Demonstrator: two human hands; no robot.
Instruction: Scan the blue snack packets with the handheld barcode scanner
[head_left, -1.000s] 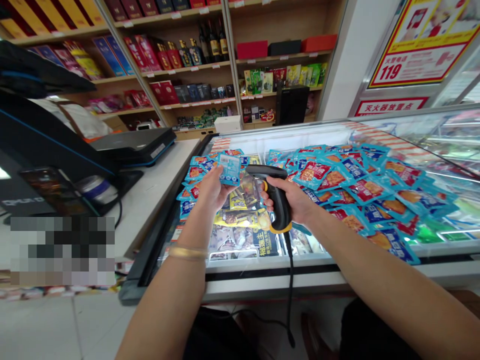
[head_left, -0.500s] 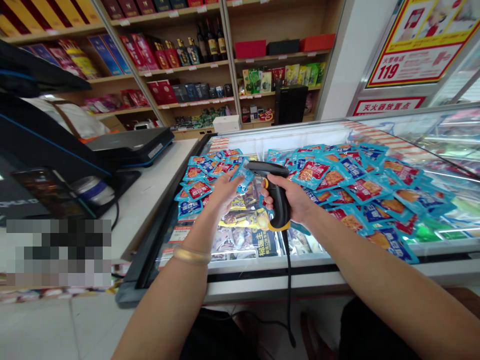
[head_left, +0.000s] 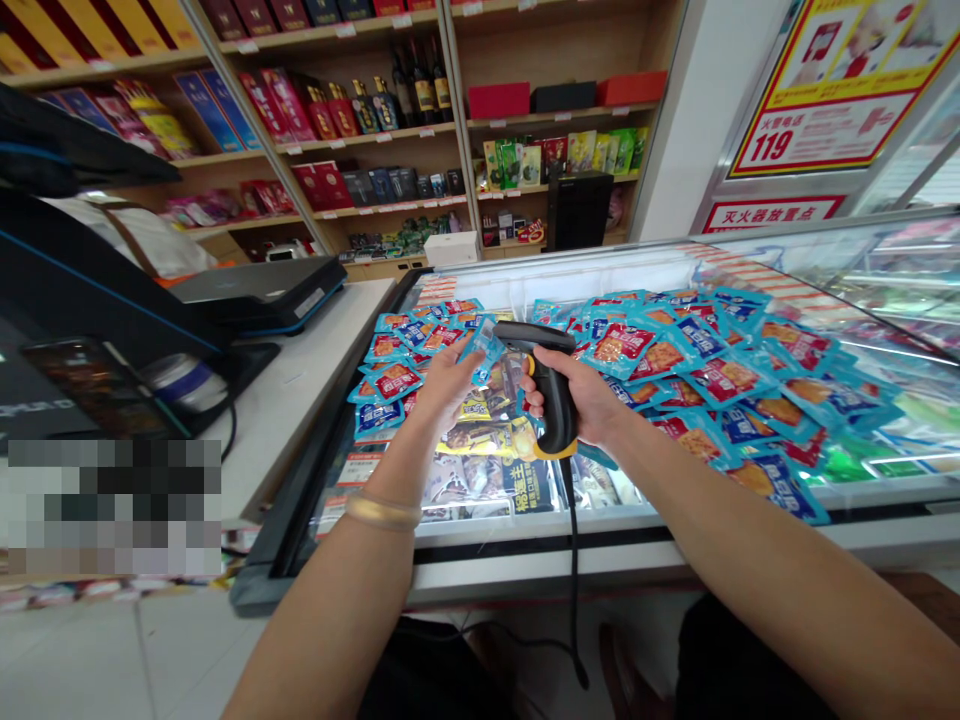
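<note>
My right hand (head_left: 561,385) is wrapped round the handle of a black and yellow barcode scanner (head_left: 556,405), its head turned to the left. A cable hangs down from the grip. In my left hand (head_left: 448,385) is a small blue snack packet (head_left: 487,352), pinched by one side right in front of the scanner's head. Both hands are above the glass top of a chest freezer (head_left: 480,578). Blue packets with red or navy labels lie in a smaller pile (head_left: 396,380) on the left and a larger, spread pile (head_left: 697,365) on the right.
On the left a counter (head_left: 300,390) carries a black weighing scale (head_left: 262,290), a phone (head_left: 97,390) and a white roll-like object (head_left: 184,380). Shelves (head_left: 375,140) of boxes and bottles stand behind. A black box-shaped device (head_left: 577,210) rises beyond the freezer's far edge.
Almost nothing differs. The whole view has shifted very slightly; both hands keep hold of the packet and the scanner in the same place.
</note>
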